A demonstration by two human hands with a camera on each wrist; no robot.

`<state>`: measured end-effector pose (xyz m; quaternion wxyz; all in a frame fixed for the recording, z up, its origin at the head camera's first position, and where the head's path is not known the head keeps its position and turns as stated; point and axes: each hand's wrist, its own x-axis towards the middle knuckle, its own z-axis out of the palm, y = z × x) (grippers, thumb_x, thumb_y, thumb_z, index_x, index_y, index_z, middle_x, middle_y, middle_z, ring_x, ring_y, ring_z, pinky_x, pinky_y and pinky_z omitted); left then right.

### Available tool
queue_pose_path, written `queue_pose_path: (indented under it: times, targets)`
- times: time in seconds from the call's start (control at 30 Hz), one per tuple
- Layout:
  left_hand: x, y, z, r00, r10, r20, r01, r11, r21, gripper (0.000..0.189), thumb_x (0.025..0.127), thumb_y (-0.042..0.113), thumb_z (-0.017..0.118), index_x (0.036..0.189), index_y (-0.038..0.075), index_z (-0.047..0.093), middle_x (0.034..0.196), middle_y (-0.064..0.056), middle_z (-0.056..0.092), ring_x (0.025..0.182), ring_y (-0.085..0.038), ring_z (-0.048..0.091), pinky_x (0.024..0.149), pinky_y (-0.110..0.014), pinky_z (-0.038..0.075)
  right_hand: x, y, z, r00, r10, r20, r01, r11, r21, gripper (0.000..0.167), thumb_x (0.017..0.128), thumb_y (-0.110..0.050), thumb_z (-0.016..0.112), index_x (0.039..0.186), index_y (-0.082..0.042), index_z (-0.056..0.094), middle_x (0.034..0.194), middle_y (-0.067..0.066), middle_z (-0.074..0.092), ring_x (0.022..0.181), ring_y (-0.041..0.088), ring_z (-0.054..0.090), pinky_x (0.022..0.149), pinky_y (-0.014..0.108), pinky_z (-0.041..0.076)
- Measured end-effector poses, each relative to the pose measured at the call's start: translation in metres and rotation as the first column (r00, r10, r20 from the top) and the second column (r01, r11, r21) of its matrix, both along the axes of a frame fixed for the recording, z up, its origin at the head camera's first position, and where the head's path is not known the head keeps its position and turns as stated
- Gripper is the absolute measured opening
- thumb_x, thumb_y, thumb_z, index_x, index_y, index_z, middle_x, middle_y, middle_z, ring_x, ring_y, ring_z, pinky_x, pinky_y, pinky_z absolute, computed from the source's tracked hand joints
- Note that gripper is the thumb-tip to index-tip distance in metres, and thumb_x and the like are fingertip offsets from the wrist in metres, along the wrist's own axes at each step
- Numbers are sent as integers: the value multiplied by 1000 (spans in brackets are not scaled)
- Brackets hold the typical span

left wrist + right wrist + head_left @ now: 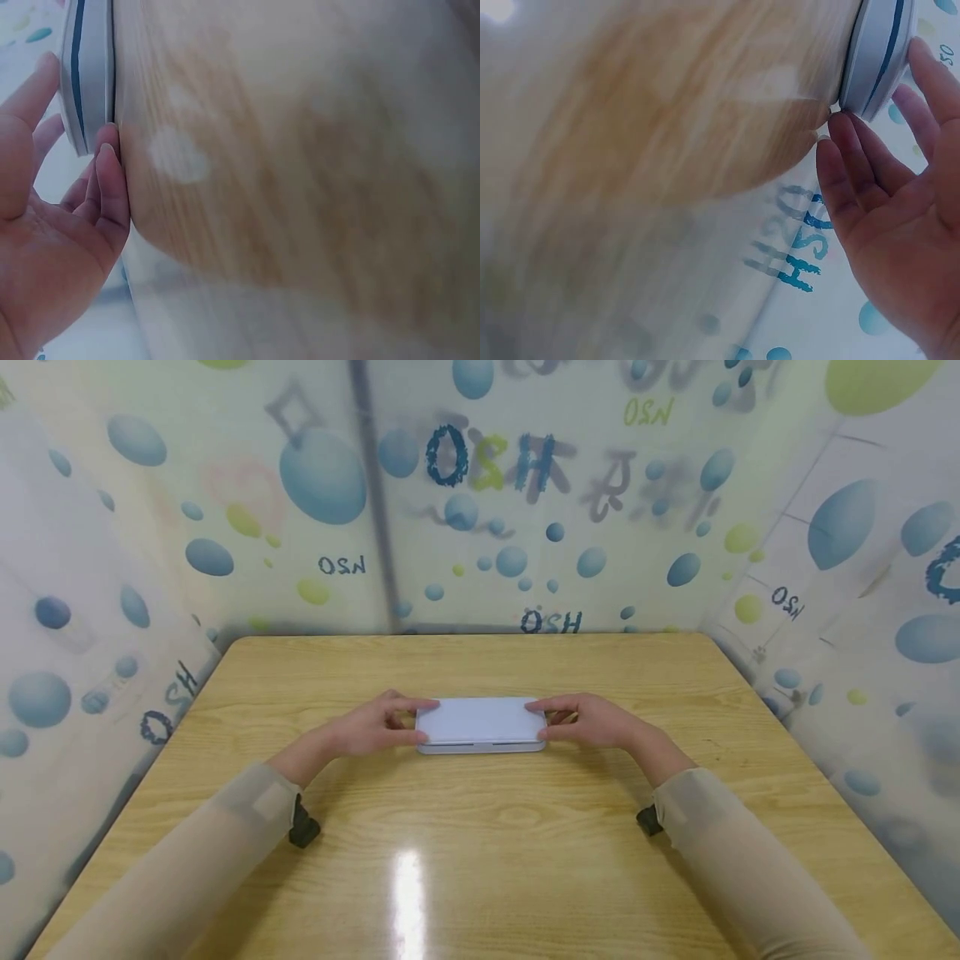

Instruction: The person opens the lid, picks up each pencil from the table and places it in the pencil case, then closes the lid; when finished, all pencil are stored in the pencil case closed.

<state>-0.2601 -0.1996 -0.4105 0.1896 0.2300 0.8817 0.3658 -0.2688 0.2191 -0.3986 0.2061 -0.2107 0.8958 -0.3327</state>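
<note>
A flat, pale white rectangular case (481,721) with rounded corners lies on the wooden table, its long side facing me. Along its side runs a dark seam between lid and base, clearest in the left wrist view on the case (91,82). My left hand (367,724) holds the case's left end, thumb at the near corner and index finger on the far corner. Mirroring it, my right hand (596,721) grips the right end. In the right wrist view, curled fingertips (841,124) sit low at the case's bottom edge, close to the tabletop.
The light wood table (487,827) extends around the case, with a bright reflection near its front. Printed wall sheets (480,527) with blue and green drops stand behind and on both sides. Dark wrist-worn devices (303,825) show at both sleeve cuffs.
</note>
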Motion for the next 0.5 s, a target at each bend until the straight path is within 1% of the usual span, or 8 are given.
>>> queue_pose_path:
  times: [0.07, 0.13, 0.2, 0.27, 0.33, 0.4, 0.5]
  targets:
    - [0, 1, -1, 1000, 4, 10, -4, 1000, 1, 67, 105, 43, 76, 165, 24, 52, 153, -26, 44, 117, -29, 59, 98, -41, 50, 0, -1, -1, 1000, -4, -9, 4, 1000, 7, 57, 101, -44, 80, 155, -33, 64, 140, 8, 71, 128, 26, 68, 103, 45, 56]
    - [0, 1, -2, 1000, 5, 16, -5, 1000, 2, 68, 105, 42, 76, 166, 24, 52, 152, -26, 43, 115, -28, 58, 97, -40, 49, 1, -1, -2, 1000, -11, -16, 11, 1000, 14, 57, 101, -43, 81, 154, -33, 65, 136, 8, 72, 119, 24, 68, 95, 40, 54]
    - [1, 1, -3, 1000, 9, 22, -9, 1000, 1, 68, 105, 42, 77, 166, 25, 52, 151, -26, 42, 114, -28, 58, 96, -39, 48, 0, -2, -3, 1000, -18, -25, 18, 1000, 25, 57, 100, -44, 82, 154, -33, 66, 134, 8, 73, 112, 23, 65, 89, 36, 51]
    - [1, 2, -3, 1000, 13, 26, -13, 1000, 0, 68, 104, 42, 77, 165, 25, 52, 152, -25, 42, 115, -27, 59, 96, -38, 49, 0, -3, -3, 999, -22, -34, 23, 999, 39, 57, 100, -44, 82, 153, -33, 66, 134, 8, 72, 107, 22, 62, 86, 35, 48]
    - [0, 3, -3, 999, 22, 32, -22, 1000, -4, 68, 104, 43, 78, 165, 26, 53, 151, -24, 42, 115, -27, 60, 96, -37, 49, -2, -4, -2, 999, -24, -37, 26, 998, 51, 58, 99, -44, 83, 153, -33, 66, 134, 8, 72, 106, 23, 60, 85, 36, 47]
    - [-1, 3, -2, 999, 29, 33, -29, 1000, -6, 69, 103, 43, 79, 164, 26, 54, 151, -24, 42, 116, -28, 60, 96, -38, 49, -3, -5, 0, 999, -23, -44, 26, 998, 64, 59, 99, -44, 83, 154, -33, 66, 136, 7, 73, 110, 22, 62, 89, 35, 49]
    - [-3, 4, -1, 999, 39, 26, -39, 999, -7, 69, 102, 43, 80, 163, 27, 55, 150, -23, 42, 116, -28, 60, 97, -39, 50, -4, -7, 4, 998, -20, -54, 24, 997, 77, 59, 99, -43, 84, 154, -33, 65, 134, 7, 74, 112, 22, 64, 91, 36, 50]
